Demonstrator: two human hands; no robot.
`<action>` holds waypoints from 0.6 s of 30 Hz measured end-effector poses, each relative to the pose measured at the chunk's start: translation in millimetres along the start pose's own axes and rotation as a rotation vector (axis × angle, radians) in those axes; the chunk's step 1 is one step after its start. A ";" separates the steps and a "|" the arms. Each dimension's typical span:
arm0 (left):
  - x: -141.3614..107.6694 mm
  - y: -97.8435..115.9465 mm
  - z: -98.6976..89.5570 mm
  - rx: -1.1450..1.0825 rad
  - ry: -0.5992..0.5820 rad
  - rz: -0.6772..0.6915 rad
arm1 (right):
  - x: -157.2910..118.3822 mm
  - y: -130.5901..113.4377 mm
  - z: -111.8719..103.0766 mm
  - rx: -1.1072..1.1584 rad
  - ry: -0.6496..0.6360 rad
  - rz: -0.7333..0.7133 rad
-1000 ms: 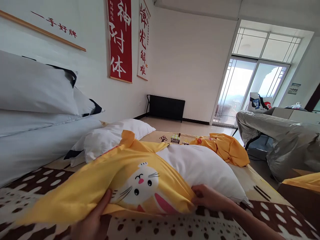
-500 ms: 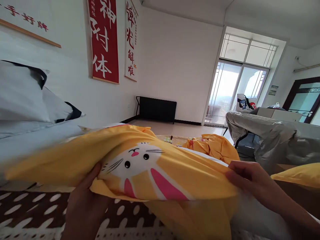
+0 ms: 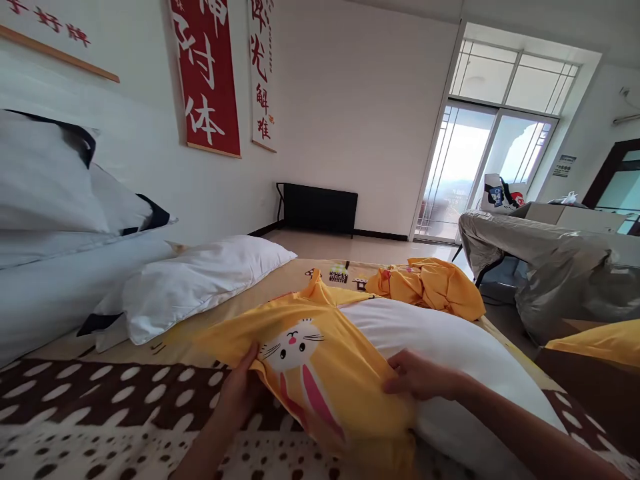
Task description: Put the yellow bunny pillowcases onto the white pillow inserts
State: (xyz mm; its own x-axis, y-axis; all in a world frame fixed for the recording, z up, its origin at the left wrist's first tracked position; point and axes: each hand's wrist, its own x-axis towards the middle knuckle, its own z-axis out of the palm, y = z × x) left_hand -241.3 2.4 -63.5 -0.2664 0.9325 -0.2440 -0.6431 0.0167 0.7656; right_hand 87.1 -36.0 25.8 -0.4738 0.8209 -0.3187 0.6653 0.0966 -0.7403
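A yellow pillowcase (image 3: 350,340) with a white rabbit face and pink ears hangs between my hands, low in the middle of the head view. My left hand (image 3: 244,387) grips its left edge beside the rabbit's face. On the right side, my right hand (image 3: 425,377) pinches the cloth with thumb and fingers. A large white pillow (image 3: 470,353) lies behind and to the right of the cloth, partly covered by it and by my right arm. The lower edge of the pillowcase is smeared by motion.
A white pillow (image 3: 200,283) lies on the bed at left, near stacked white pillows (image 3: 45,173). Crumpled yellow cloth (image 3: 435,287) sits at the bed's far edge. Brown dotted blanket (image 3: 115,393) in front. Plastic-covered table (image 3: 530,247) and a box with yellow cloth (image 3: 600,343) at right.
Both hands have drawn closer together and the pillowcase is less stretched, lower and narrower. More of the white pillows at left and right now shows. The view has shifted slightly.
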 end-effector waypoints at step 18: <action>-97.9 -131.2 29.3 0.808 -0.410 0.043 | 74.6 38.1 -22.8 0.856 -0.032 -0.234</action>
State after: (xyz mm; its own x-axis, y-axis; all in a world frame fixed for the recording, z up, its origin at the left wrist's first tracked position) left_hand -109.8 -80.5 -122.6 0.0973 0.9909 -0.0929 0.1020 0.0829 0.9913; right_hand 90.2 41.8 -12.7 -0.5682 0.8155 -0.1105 -0.1041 -0.2044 -0.9733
